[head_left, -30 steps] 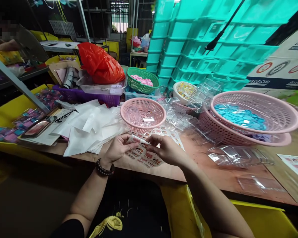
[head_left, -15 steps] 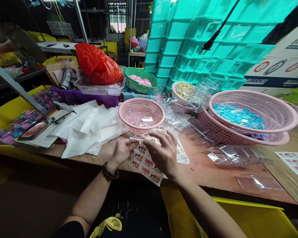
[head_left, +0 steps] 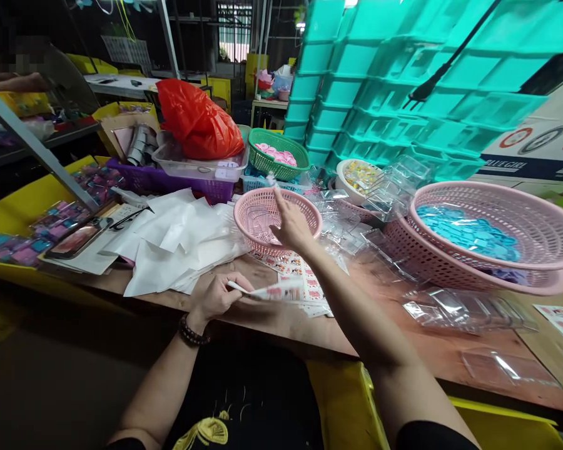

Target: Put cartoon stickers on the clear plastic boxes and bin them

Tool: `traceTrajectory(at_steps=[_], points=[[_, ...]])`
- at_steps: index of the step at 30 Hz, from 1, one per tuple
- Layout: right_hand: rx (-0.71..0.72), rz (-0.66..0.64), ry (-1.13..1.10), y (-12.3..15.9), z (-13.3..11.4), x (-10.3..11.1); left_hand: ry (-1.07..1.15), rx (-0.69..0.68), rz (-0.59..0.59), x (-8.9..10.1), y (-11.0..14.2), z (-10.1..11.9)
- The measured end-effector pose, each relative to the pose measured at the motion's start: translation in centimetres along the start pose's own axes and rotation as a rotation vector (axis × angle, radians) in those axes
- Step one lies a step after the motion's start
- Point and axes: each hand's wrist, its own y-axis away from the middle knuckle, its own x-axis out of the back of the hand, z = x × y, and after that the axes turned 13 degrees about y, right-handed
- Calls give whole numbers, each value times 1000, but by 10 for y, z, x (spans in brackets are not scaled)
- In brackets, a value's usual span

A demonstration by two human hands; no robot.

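My left hand (head_left: 219, 294) is closed on the edge of a sticker sheet (head_left: 279, 291), pinched between thumb and fingers. The sheet is seen almost edge-on and smeared by motion. Stretched out over the small pink basket (head_left: 238, 219), my right hand (head_left: 291, 219) has its index finger straight and its thumb apart. A small whitish bit (head_left: 271, 179) shows at that fingertip, too blurred to name. Clear plastic pieces (head_left: 258, 220) lie in the basket. More printed sticker sheets (head_left: 312, 284) rest on the table under my right forearm.
White paper sheets (head_left: 169, 234) are heaped at the left. Clear plastic cases (head_left: 460, 309) and large pink baskets (head_left: 398, 244) with blue pieces (head_left: 469, 232) stand at the right. Teal crates (head_left: 356, 94) tower behind, beside a green basket (head_left: 274, 169).
My right hand has left the sheet and moved forward over the small pink basket. The left hand still holds the sheet, now tilted and lower. The view has shifted slightly.
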Motion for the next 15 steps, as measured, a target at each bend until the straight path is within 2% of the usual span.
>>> traceTrajectory(at_steps=[3,5,8,10,13,15], points=[[37,-202,163,-38,-4,-31,139,-41,29,7,1,-4],[-22,-224,168,-51,-4,-42,227,10,-1,13,-3,-6],[-207,-57,8,-55,7,-44,444,251,-127,19,-17,-7],[-374,78,-215,-51,16,-38,525,350,-140,15,-29,-5],[-528,217,-529,-32,16,-26,515,305,-83,-6,-46,5],[-507,291,-642,-12,3,-20,469,248,-51,-25,-54,15]])
